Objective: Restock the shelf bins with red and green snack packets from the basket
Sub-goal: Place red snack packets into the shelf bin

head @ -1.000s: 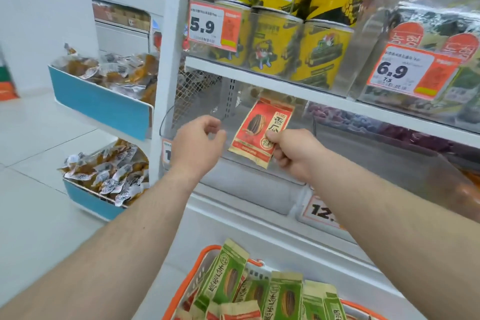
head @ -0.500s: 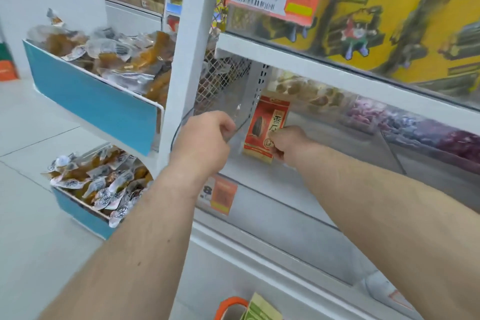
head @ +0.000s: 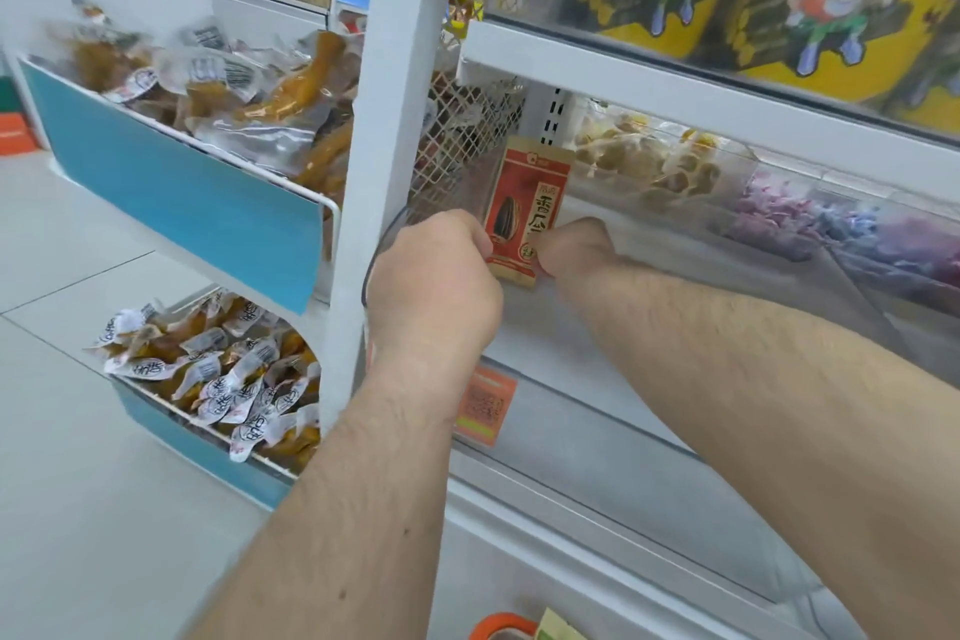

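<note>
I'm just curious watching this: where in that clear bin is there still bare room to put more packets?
The clear bin's floor is bare to the right of the red packet, between the right hand and the divider beside the purple sweets. It is crowded at the left end, where both hands hold the packet by the mesh wall. The blue trays are heaped full.

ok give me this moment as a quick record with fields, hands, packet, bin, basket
left hand: left hand curled at the lower left edge of the red packet, fingers seem to pinch it
right hand: right hand grips the packet's lower right corner
packet: upright, printed face toward the camera, inside the clear bin
bin: holds only this one packet in the part shown
neighbouring bins: pale snacks, then purple snacks
basket: orange basket barely in view at the bottom edge, a green packet showing
</note>
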Available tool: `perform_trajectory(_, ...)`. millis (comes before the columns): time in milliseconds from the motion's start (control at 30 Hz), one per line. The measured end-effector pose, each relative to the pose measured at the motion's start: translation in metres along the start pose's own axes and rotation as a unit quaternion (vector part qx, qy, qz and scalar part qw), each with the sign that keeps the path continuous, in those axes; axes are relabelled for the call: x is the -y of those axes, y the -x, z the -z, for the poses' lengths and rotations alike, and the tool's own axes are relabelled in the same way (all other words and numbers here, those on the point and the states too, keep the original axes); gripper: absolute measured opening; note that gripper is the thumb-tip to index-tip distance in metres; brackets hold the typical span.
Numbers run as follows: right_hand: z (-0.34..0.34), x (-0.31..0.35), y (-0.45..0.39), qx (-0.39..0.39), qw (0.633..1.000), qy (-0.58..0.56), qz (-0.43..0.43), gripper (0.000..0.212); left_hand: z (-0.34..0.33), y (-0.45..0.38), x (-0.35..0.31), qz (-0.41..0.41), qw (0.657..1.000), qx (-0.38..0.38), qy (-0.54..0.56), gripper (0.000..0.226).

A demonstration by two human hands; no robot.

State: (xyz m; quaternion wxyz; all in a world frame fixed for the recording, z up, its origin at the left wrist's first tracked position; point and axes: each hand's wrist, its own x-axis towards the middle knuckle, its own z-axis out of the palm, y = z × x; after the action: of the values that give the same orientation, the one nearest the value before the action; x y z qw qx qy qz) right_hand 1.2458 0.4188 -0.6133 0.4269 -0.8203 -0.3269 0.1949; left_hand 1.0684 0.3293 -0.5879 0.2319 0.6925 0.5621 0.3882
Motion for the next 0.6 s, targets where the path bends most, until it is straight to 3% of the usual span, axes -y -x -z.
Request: perform_trajectory(600, 0.0031, -0.0028, 0.008, 0.062, 0.996, -0.062, -0.015, 0.008, 0.0032, 0.0049, -0.0047, 0.001, 1.0, 0.002, -0.017, 0.036)
